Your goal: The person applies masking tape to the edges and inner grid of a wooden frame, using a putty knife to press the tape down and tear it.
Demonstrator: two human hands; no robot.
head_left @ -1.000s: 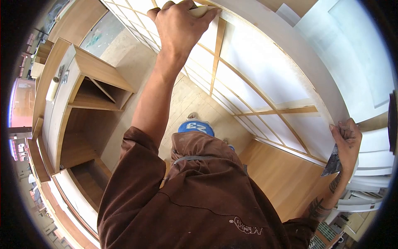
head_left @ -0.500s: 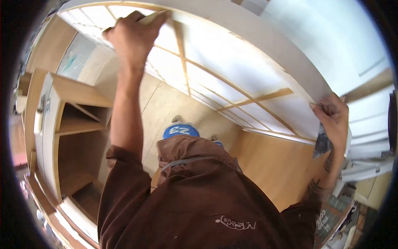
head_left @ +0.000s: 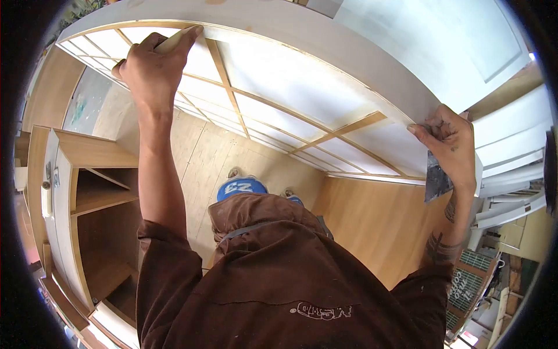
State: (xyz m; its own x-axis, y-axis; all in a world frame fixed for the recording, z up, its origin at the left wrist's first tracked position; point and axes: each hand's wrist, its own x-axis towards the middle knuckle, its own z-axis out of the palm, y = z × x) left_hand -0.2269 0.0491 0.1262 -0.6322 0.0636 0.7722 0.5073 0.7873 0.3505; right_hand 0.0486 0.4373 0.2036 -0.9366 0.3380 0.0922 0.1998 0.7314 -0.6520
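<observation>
A large white panel (head_left: 279, 61) with a thin wooden lattice on its inner face stands tilted in front of me, its thick pale edge uppermost. At the upper left, my left hand (head_left: 152, 75) is closed around a small pale block (head_left: 172, 42), its thumb tip right at the panel's edge. My right hand (head_left: 447, 142) grips the panel's right end, thumb on the lattice side and fingers curled over the edge. Below that palm shows a dark grey flat piece (head_left: 437, 179); whether the hand holds it too, I cannot tell.
An open wooden cabinet (head_left: 99, 154) with shelves stands at the left. Under the panel lies a plywood surface (head_left: 197, 136), and a brown wood board (head_left: 360, 224) is at the right. White stacked pieces (head_left: 511, 157) and a green crate (head_left: 465, 288) fill the right side.
The panel and both hands have shifted left in view, my right hand also slightly up. Both hands keep their hold.
</observation>
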